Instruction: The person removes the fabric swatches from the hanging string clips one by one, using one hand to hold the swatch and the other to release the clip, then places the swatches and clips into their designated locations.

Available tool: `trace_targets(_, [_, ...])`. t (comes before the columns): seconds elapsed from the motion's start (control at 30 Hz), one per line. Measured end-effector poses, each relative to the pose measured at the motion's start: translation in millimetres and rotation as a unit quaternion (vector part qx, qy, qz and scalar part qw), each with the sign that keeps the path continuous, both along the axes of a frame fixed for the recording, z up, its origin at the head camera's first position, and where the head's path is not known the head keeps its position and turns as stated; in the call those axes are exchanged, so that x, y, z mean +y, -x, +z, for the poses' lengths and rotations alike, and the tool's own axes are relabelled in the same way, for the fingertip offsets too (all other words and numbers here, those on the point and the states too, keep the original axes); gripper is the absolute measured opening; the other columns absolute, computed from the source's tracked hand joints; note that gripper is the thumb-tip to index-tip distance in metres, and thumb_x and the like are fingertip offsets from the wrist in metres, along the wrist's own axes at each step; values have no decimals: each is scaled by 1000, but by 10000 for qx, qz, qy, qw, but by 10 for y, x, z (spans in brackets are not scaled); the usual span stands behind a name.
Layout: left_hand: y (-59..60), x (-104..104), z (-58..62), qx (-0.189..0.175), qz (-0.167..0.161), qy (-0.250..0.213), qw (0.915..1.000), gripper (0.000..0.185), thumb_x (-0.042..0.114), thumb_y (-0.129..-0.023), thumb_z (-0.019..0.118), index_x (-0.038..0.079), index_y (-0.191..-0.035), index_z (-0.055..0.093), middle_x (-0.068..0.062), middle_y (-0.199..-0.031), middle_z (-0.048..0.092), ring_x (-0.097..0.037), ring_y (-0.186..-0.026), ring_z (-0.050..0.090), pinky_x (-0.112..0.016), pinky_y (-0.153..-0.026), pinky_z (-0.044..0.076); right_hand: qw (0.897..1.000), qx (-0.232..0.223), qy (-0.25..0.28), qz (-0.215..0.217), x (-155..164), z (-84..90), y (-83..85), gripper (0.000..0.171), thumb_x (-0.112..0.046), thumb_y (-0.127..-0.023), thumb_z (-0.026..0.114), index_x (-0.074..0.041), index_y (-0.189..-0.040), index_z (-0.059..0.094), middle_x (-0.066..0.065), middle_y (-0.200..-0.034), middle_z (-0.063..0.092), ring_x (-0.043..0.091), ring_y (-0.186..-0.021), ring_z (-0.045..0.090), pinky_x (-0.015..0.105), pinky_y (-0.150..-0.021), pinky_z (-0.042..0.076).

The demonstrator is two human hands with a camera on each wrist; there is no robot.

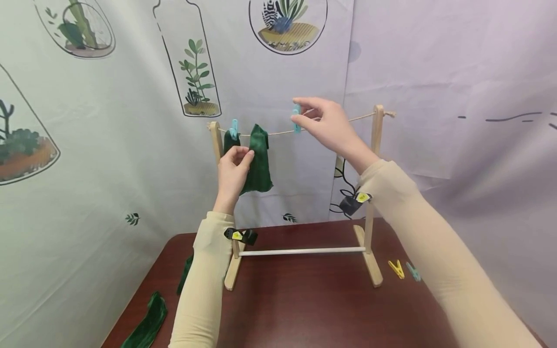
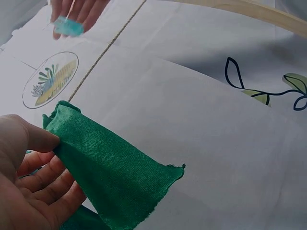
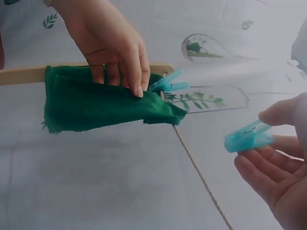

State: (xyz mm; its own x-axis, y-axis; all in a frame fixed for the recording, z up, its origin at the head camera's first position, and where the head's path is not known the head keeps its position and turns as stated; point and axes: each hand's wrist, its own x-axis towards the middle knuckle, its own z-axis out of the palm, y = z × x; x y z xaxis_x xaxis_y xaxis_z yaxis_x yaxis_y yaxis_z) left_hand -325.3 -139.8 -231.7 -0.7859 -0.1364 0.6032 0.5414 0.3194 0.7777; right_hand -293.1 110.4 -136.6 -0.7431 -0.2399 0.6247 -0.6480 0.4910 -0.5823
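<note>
Green cloth (image 1: 259,159) (draped over string (image 1: 278,132)) is pinched by left hand (image 1: 232,169); blue clothespin (image 1: 296,118), clamped in right hand (image 1: 326,123), is held rightward along it.

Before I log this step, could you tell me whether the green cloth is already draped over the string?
Draped: the green cloth hangs folded over the string, the left hand holding it.
</note>
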Motion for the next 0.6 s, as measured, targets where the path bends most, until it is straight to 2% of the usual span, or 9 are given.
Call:
trace_targets(0.17, [14, -6, -25, -9, -40, -95, 9999, 27, 26, -99, 66, 2, -110, 67, -12, -104, 68, -17, -90, 60, -29, -77, 49, 9999, -7, 137, -19, 192, -109, -87, 48, -33, -98, 66, -21, -144, 58, 4, -128, 61, 18, -116, 62, 39, -91, 51])
trace_targets(0.33, [1, -1, -32, 39, -88, -191, 9998, 26, 25, -99, 67, 2, -110, 67, -12, -104, 68, -18, -91, 60, -30, -78, 49, 9993, 56, 292, -214, 429, -218, -168, 46, -30, -98, 67, -21, -142, 60, 5, -123, 64, 18, -113, 63, 30, -87, 49])
trace_targets(0.47, [-3, 14, -38, 59, -110, -257, 9996, 25, 23, -99, 67, 1, -110, 67, -12, -104, 68, -18, -92, 60, -29, -81, 48, 9981, 68, 510, -347, 627, -297, -222, 45, -27, -97, 69, -18, -140, 62, 6, -118, 66, 13, -106, 65, 23, -86, 49])
trace_targets(0.6, [4, 34, -46, 95, -98, -297, 9995, 25, 22, -99, 66, 0, -111, 66, -13, -104, 68, -18, -92, 60, -29, -82, 47, 9961, -27, 790, -383, 813, -361, -307, 45, -27, -96, 70, -16, -139, 63, 1, -110, 69, 7, -94, 67, 21, -85, 49])
